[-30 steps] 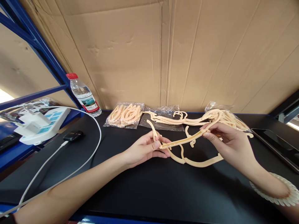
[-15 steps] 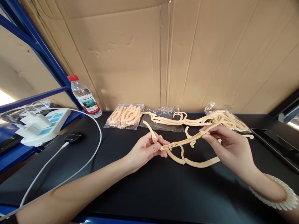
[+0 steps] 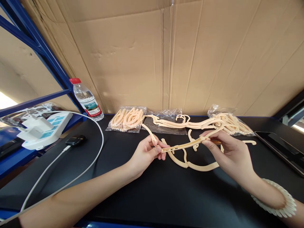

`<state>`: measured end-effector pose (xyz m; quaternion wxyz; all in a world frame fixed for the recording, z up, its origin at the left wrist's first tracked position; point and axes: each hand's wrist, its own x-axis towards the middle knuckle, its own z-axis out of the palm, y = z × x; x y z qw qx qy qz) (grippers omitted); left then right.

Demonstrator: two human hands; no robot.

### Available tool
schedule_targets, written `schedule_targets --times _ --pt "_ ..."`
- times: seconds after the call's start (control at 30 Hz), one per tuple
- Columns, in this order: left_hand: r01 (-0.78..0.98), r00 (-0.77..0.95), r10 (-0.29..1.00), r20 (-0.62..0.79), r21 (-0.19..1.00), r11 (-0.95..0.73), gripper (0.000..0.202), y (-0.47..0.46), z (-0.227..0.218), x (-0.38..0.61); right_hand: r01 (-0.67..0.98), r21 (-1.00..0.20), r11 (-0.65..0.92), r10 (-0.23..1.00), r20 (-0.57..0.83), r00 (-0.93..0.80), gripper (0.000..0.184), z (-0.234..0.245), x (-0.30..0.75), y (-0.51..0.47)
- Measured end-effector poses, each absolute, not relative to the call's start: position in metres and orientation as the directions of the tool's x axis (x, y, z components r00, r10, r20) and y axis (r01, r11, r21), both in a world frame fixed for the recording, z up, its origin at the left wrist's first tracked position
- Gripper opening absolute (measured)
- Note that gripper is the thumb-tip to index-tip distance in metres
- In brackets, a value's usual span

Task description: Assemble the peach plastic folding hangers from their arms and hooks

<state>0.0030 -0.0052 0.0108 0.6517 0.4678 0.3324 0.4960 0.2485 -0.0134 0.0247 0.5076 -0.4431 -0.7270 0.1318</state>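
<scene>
My left hand point(image 3: 147, 152) pinches a short curved peach plastic piece point(image 3: 149, 133) that sticks up and to the left. My right hand point(image 3: 228, 152) grips the right part of a long peach hanger arm point(image 3: 182, 146); the arm's left tip meets my left fingers. Below both hands a curved hanger frame point(image 3: 197, 165) lies flat on the black table point(image 3: 147, 196). A white beaded bracelet point(image 3: 280, 199) circles my right wrist.
Three clear bags of peach hanger parts point(image 3: 128, 118) point(image 3: 163, 122) point(image 3: 231, 123) line the back edge under a cardboard wall. A water bottle point(image 3: 86, 100), a white power strip point(image 3: 45, 129) with cable and a small black device point(image 3: 75, 139) are left. A dark tablet point(image 3: 280, 148) lies right.
The short piece in my left hand has tilted further left and its tip has risen. Both hands with the long arm have shifted slightly left.
</scene>
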Motion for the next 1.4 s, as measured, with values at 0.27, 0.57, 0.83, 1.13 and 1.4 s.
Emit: schedule_targets --times 0.27,0.57,0.83,1.13,1.4 --pt "-0.291 0.202 0.978 0.061 0.957 0.000 0.033 -0.007 0.014 0.003 0.543 -0.617 0.569 0.765 0.640 -0.075 0.005 0.026 0.244 -0.021" --pt "-0.253 0.252 0.966 0.053 0.967 0.013 0.035 0.001 0.008 -0.002 0.542 -0.660 0.520 0.802 0.596 -0.043 0.012 0.019 0.246 -0.017" --pt "-0.262 0.299 0.941 0.159 0.962 -0.079 0.029 -0.002 0.011 0.000 0.462 -0.736 0.495 0.831 0.557 -0.004 0.012 0.019 0.245 -0.014" --pt "-0.159 0.195 0.969 0.155 0.979 -0.124 0.025 -0.002 0.016 -0.001 0.432 -0.764 0.479 0.857 0.513 -0.042 0.015 0.016 0.244 -0.011" --pt "-0.163 0.084 0.988 0.130 0.980 -0.115 0.028 0.000 0.020 -0.003 0.535 -0.685 0.494 0.849 0.513 -0.126 0.013 0.015 0.250 -0.001"
